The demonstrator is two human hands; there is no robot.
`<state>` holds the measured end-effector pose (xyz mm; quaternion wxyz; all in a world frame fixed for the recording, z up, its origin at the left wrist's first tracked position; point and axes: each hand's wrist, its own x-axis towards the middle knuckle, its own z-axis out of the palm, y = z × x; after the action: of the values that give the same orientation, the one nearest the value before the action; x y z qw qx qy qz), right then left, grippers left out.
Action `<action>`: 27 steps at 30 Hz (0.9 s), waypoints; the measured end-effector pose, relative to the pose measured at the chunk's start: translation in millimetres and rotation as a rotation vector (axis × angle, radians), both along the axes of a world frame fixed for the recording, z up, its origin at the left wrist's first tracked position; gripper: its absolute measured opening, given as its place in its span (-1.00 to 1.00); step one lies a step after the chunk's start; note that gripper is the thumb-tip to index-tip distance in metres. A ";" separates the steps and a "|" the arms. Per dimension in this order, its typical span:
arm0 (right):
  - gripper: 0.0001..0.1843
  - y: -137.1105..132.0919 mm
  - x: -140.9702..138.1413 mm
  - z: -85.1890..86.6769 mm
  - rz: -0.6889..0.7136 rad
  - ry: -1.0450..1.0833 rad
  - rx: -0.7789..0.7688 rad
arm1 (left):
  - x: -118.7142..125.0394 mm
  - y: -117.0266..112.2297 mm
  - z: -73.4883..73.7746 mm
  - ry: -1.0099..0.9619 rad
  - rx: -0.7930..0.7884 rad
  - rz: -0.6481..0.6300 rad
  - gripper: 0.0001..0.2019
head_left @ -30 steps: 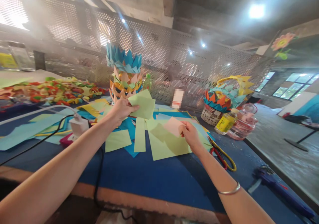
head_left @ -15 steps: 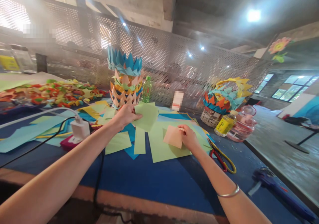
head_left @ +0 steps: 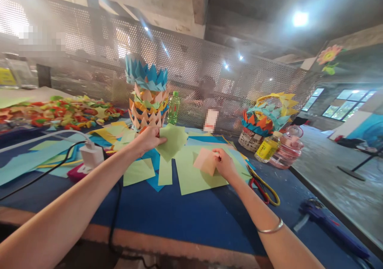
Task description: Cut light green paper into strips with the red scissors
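Between the thumb and fingers of my left hand [head_left: 150, 138] is a light green paper sheet [head_left: 172, 142], raised above the table and turned on a corner. My right hand [head_left: 224, 163] pinches a peach paper square [head_left: 206, 161] by its right side, over a large green sheet [head_left: 191, 183]. Left of that lie a green paper strip [head_left: 165, 171] and a smaller green sheet [head_left: 139, 171], with blue paper [head_left: 154, 181] partly under them. Behind my left hand stands a tall folded-paper piece [head_left: 147, 97] with rows of blue and peach points.
Scissors [head_left: 265, 187] and a blue glue gun [head_left: 335, 229] lie on the right. A yellow-labelled bottle [head_left: 268, 147], a pink jug [head_left: 287, 149] and a paper basket [head_left: 253, 139] stand behind. A charger [head_left: 90, 155] with cables sits left, near a heap of paper stars [head_left: 60, 111].
The green sheet in my left hand has turned and tilted, with a corner now pointing down. The peach square in my right hand has tilted slightly. The whole view has shifted a little.
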<state>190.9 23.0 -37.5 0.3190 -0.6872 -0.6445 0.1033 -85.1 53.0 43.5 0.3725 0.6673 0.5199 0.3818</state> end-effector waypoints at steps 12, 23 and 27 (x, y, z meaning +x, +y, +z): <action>-0.74 21.3 60.2 -4.3 -0.062 -0.169 -0.049 | -54.7 -18.1 -0.5 0.967 0.067 -0.282 -0.63; -0.74 12.8 51.3 -4.2 -0.061 -0.275 -0.131 | -53.7 -15.9 -19.0 1.047 0.024 -0.155 -0.54; -0.75 12.0 49.4 -2.6 -0.053 -0.258 -0.120 | -55.4 -9.6 -15.6 0.893 0.109 -0.108 -0.79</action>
<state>240.3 34.9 -40.1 0.1945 -0.7296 -0.6542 0.0443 -140.4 43.4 27.9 0.0955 0.8112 0.5734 0.0634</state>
